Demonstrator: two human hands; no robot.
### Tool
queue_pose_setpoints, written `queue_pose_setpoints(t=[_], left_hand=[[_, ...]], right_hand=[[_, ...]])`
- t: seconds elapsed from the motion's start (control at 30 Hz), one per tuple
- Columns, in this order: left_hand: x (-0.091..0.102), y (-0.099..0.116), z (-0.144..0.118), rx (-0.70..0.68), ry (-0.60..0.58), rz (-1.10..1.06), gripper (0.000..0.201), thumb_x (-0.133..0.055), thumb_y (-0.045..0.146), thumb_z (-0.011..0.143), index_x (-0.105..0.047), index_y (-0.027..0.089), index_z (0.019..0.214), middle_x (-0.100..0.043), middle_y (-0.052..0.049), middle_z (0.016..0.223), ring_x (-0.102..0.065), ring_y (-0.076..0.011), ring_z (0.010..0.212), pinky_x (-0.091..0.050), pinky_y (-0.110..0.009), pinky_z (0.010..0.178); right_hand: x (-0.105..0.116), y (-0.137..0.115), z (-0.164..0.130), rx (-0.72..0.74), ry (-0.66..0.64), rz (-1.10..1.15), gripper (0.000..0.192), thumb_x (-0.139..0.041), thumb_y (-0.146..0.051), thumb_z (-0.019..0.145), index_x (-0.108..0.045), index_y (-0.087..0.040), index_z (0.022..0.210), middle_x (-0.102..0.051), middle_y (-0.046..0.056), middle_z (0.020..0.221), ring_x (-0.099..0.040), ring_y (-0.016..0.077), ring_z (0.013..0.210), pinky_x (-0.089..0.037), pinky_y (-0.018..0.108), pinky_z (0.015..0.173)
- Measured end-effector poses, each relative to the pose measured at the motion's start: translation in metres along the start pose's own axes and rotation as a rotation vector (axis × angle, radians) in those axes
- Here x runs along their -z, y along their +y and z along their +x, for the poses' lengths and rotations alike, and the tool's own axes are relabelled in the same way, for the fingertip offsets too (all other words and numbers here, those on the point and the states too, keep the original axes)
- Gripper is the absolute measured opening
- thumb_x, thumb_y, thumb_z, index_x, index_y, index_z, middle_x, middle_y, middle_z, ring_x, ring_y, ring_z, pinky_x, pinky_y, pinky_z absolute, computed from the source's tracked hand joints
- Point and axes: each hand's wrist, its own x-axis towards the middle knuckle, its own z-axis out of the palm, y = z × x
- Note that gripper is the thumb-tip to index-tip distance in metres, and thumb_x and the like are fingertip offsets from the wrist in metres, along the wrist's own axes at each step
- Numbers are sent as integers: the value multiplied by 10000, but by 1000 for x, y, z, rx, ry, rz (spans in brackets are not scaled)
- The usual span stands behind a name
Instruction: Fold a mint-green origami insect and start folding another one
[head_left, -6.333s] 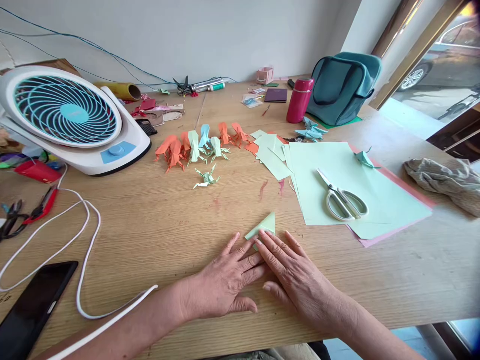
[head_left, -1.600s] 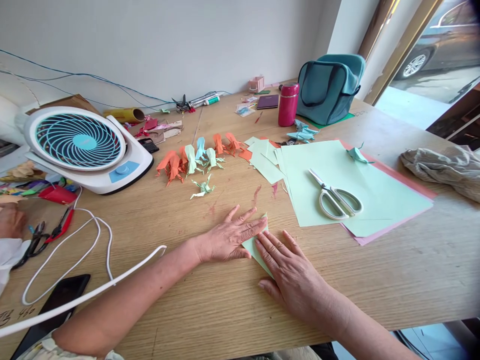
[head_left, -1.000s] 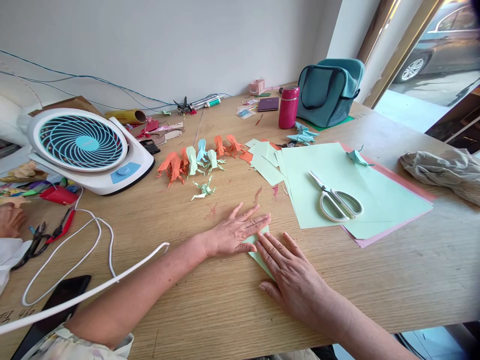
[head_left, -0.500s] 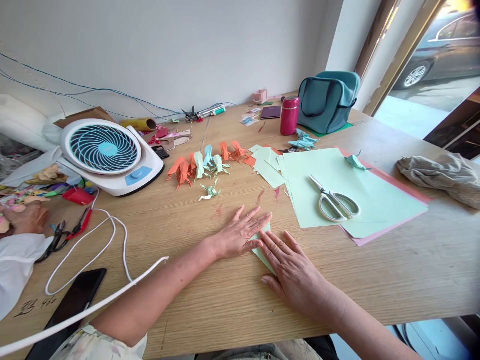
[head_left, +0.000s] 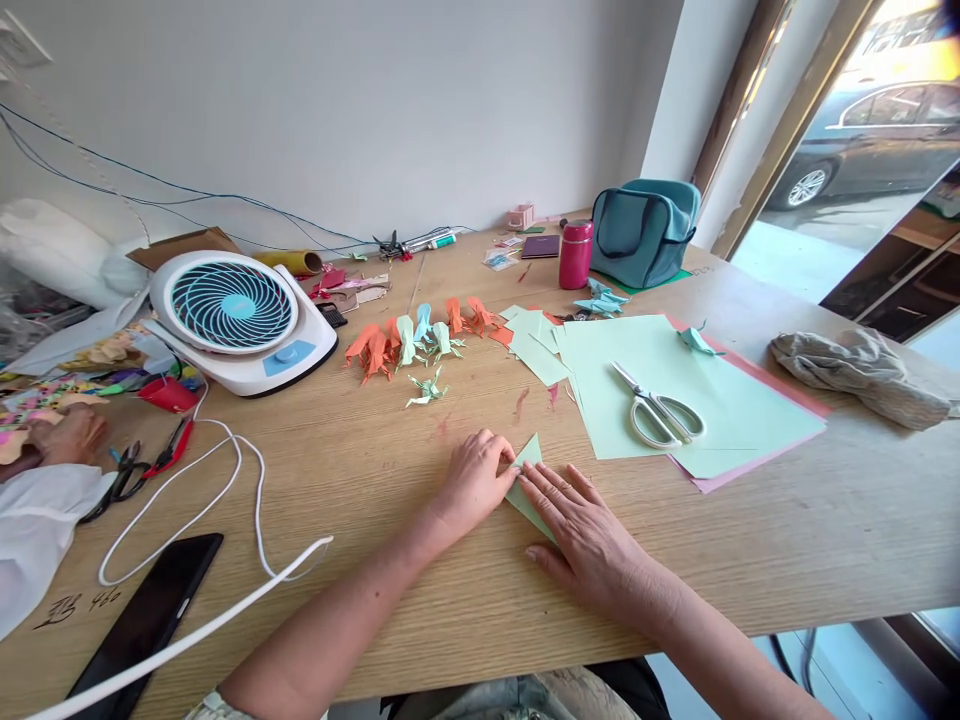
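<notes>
A light green paper folded into a triangle (head_left: pixel 528 503) lies on the wooden table (head_left: pixel 360 610) between my hands. My left hand (head_left: pixel 480 476) pinches its left corner between thumb and curled fingers. Stretched out flat, the fingers of my right hand (head_left: pixel 574 520) press on the paper's right side and hide part of it. Beyond my hands sit several folded paper figures in orange (head_left: pixel 373 350), light green (head_left: pixel 407 342) and blue (head_left: pixel 423 322). One small green figure (head_left: pixel 427 388) lies nearer to me.
White-handled scissors (head_left: pixel 664 415) rest on large green sheets (head_left: pixel 600 350) at the right. A fan (head_left: pixel 240 310), a white cable (head_left: pixel 259 500) and a black phone (head_left: pixel 150 620) are at the left. A co-worker's hand (head_left: pixel 71 435) shows at the far left. A pink bottle (head_left: pixel 576 255) stands near a teal bag (head_left: pixel 637 240).
My left hand has gone from lying flat with spread fingers to pinching the paper's corner. More of the paper's upper tip shows. My right hand stays almost in place; the view has shifted slightly.
</notes>
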Motion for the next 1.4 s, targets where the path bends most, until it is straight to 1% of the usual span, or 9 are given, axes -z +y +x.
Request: queue_pose_setpoints(t=[0.2,0.37,0.5,0.6,0.7,0.83,1.0,1.1,1.4], left_hand=[[-1,0,-2,20,10,-77,118,-659,270,860,-570,195,877,-635,-43,926,-610,-213,907,-479,-339,808],[2,5,-6,35,-24,-47,281,-789,320,736,-568,195,856,-605,-58,977,-601,-250,951,-479,-367,820],[0,9,-8,60,-25,-100,295,-799,270,707,-539,201,828,-623,-34,900,-610,-239,878,-472,-356,775],[-2,5,-6,72,-51,-340,259,-757,218,730,-528,209,850,-649,7,836,-621,-189,784,-465,-300,696],[-1,-2,-2,92,-49,-631,264,-736,214,738,-561,208,937,-666,23,800,-625,-151,724,-464,-250,648],[5,-9,7,87,-28,-815,157,-666,318,808,-630,166,824,-655,0,735,-595,-124,664,-452,-224,621],[11,-6,9,50,-6,-782,179,-642,318,812,-619,159,734,-612,15,676,-531,-102,610,-414,-206,580],[10,-2,7,10,-30,-731,160,-635,301,814,-619,159,741,-610,20,691,-509,-95,606,-400,-202,571],[8,-1,6,-11,-67,-737,199,-602,313,838,-614,153,722,-569,33,651,-463,-89,585,-373,-209,570]], right_hand=[[10,7,1,-109,193,132,523,-481,-248,941,-405,-209,1457,-500,141,1461,-451,277,1360,-376,507,1108],[20,27,23,-296,249,346,336,-452,-288,947,-567,-236,1259,-613,102,1162,-664,242,998,-558,384,815],[28,46,53,-365,141,456,325,-569,-268,858,-624,-199,1171,-561,104,1111,-645,201,878,-513,369,814],[34,59,69,-376,38,571,187,-653,-332,804,-683,-193,925,-582,30,868,-573,153,707,-472,318,715],[37,71,72,-381,-11,684,304,-599,-475,848,-630,-181,780,-506,-33,647,-465,121,579,-397,263,572],[39,80,64,-387,7,817,411,-539,-585,865,-557,-180,794,-491,-28,658,-436,120,599,-361,252,561],[45,73,61,-389,-111,890,390,-594,-571,834,-605,-182,804,-444,-47,613,-344,105,546,-279,243,509],[45,62,64,-314,-150,815,335,-605,-501,844,-662,-173,809,-516,-26,655,-401,116,593,-313,249,549],[38,46,63,-319,-76,826,274,-585,-414,842,-592,-174,710,-411,-56,600,-340,102,567,-260,243,527]])
